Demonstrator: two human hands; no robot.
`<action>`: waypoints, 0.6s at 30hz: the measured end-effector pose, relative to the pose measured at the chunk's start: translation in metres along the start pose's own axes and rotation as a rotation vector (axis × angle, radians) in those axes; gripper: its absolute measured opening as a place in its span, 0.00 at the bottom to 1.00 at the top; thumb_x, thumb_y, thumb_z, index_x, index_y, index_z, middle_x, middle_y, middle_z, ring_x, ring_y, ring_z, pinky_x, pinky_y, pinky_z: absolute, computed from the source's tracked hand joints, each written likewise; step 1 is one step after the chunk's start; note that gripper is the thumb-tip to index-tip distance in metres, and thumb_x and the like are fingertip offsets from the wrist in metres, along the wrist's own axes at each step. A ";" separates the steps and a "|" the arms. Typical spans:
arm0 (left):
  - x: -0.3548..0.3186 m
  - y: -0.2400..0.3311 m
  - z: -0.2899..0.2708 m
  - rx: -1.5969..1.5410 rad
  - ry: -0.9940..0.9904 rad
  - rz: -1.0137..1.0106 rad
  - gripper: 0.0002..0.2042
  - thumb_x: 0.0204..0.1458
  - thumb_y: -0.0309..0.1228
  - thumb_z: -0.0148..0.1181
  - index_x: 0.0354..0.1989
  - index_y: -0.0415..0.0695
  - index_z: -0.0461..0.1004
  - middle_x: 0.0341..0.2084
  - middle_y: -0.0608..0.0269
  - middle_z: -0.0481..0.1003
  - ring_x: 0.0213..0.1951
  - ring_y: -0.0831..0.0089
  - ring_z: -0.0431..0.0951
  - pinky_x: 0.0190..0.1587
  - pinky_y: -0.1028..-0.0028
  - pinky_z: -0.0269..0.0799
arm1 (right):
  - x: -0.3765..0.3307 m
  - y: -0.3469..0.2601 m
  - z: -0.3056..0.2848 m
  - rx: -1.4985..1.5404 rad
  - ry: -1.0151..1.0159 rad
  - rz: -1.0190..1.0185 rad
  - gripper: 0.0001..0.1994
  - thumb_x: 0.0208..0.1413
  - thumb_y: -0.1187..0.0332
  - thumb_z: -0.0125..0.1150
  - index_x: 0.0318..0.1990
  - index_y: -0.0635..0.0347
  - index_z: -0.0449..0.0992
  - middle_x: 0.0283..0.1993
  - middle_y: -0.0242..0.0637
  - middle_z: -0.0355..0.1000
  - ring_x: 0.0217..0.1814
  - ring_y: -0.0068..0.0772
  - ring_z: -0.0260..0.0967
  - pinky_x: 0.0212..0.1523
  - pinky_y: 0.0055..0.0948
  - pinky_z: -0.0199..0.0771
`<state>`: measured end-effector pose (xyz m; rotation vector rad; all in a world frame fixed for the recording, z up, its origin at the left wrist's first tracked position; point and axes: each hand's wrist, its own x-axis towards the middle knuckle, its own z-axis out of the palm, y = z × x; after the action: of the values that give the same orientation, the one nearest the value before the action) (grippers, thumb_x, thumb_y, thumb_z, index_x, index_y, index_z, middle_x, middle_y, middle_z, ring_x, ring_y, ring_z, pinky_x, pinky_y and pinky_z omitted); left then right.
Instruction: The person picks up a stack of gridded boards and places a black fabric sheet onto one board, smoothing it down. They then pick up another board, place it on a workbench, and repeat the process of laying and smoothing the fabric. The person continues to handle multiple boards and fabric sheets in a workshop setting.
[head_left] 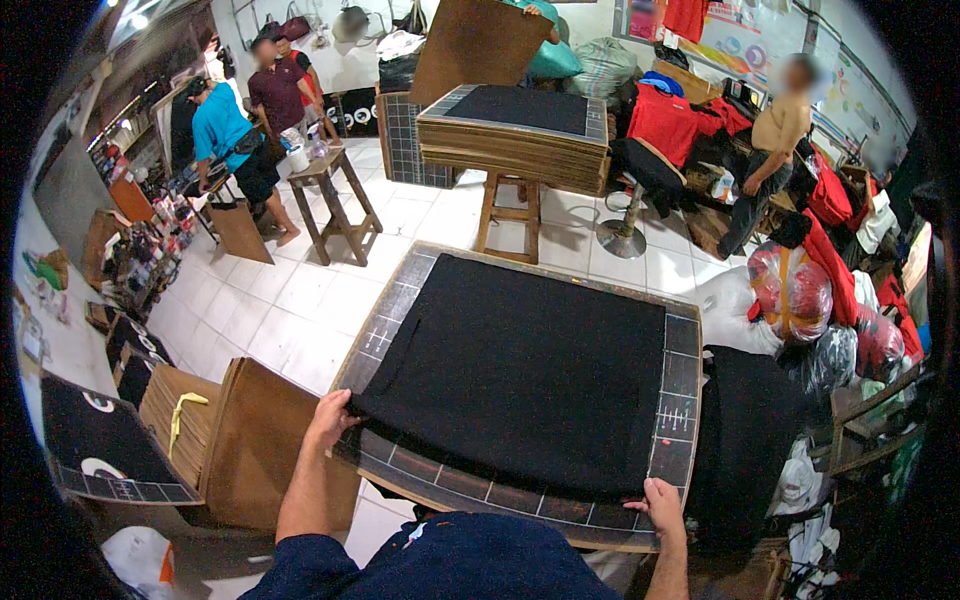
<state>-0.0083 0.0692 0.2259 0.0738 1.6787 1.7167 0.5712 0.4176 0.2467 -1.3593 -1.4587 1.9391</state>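
A black cloth panel (pixel 530 360) lies spread over a dark board (pixel 676 400) marked with white grid lines. My left hand (pixel 328 420) pinches the cloth at its near left corner, over the board's edge. At the near right corner my right hand (pixel 662 506) has thumb and fingers closed on the cloth's edge. The near edge of the cloth sags slightly between my hands, and a strip of gridded board shows in front of it. A fold or wrinkle runs along the cloth's left side.
Beyond stands a tall stack of boards (pixel 515 150) on a wooden stool (pixel 510 225). More boards (pixel 265 430) lean at the left. Black cloth (pixel 750 430) and wrapped bundles (pixel 790 290) are at the right. Several people are farther off, one behind a raised brown board (pixel 478 48).
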 end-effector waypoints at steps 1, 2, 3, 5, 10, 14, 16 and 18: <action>-0.003 0.000 0.001 0.025 0.022 0.015 0.11 0.68 0.36 0.52 0.44 0.41 0.74 0.39 0.61 0.79 0.41 0.68 0.81 0.44 0.58 0.82 | 0.000 0.001 -0.001 -0.008 -0.014 -0.002 0.17 0.74 0.62 0.46 0.35 0.66 0.72 0.23 0.27 0.59 0.22 0.21 0.63 0.40 0.41 0.87; -0.005 0.001 0.002 0.016 0.005 0.012 0.11 0.68 0.36 0.52 0.44 0.41 0.74 0.39 0.61 0.79 0.41 0.68 0.81 0.44 0.58 0.82 | 0.000 0.003 -0.002 -0.015 -0.030 -0.004 0.17 0.74 0.62 0.46 0.36 0.66 0.72 0.23 0.27 0.60 0.22 0.22 0.64 0.39 0.41 0.87; -0.007 0.002 0.002 0.013 -0.009 0.011 0.11 0.68 0.36 0.52 0.44 0.41 0.74 0.40 0.61 0.79 0.41 0.67 0.81 0.44 0.58 0.82 | 0.000 0.005 -0.004 -0.021 -0.046 -0.005 0.17 0.74 0.62 0.46 0.36 0.67 0.72 0.24 0.28 0.60 0.22 0.22 0.65 0.39 0.40 0.87; -0.010 0.004 0.003 0.012 -0.030 0.009 0.11 0.68 0.36 0.52 0.44 0.41 0.74 0.40 0.61 0.79 0.41 0.67 0.81 0.44 0.58 0.82 | 0.000 0.008 -0.006 -0.026 -0.035 0.005 0.18 0.74 0.62 0.44 0.40 0.70 0.73 0.24 0.30 0.63 0.25 0.27 0.71 0.40 0.40 0.87; -0.015 0.005 0.002 -0.017 -0.004 -0.029 0.10 0.68 0.35 0.52 0.43 0.41 0.75 0.37 0.61 0.78 0.41 0.67 0.81 0.46 0.56 0.83 | -0.001 0.013 -0.010 -0.069 -0.074 0.009 0.18 0.74 0.63 0.44 0.44 0.74 0.73 0.33 0.44 0.75 0.33 0.39 0.80 0.41 0.39 0.87; -0.020 0.008 0.003 0.060 -0.014 0.033 0.10 0.68 0.35 0.51 0.42 0.41 0.75 0.36 0.63 0.77 0.39 0.69 0.79 0.46 0.55 0.82 | -0.006 0.009 -0.006 -0.066 -0.019 0.037 0.18 0.74 0.63 0.44 0.47 0.75 0.73 0.41 0.50 0.78 0.39 0.44 0.81 0.42 0.39 0.87; -0.020 0.010 0.003 0.110 -0.013 0.003 0.11 0.67 0.37 0.52 0.41 0.43 0.76 0.36 0.63 0.78 0.40 0.69 0.79 0.46 0.56 0.81 | -0.008 0.005 -0.002 0.029 -0.038 0.012 0.17 0.73 0.63 0.48 0.44 0.73 0.73 0.38 0.39 0.73 0.37 0.36 0.79 0.41 0.38 0.87; -0.017 0.011 0.003 0.102 -0.072 0.011 0.11 0.67 0.38 0.52 0.41 0.43 0.76 0.36 0.63 0.78 0.40 0.69 0.80 0.47 0.56 0.80 | -0.011 0.000 0.001 0.013 -0.055 0.014 0.17 0.73 0.64 0.48 0.48 0.75 0.73 0.43 0.44 0.76 0.40 0.40 0.81 0.40 0.37 0.86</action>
<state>0.0012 0.0638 0.2433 0.1900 1.7152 1.6161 0.5755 0.4093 0.2516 -1.3241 -1.4631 2.0059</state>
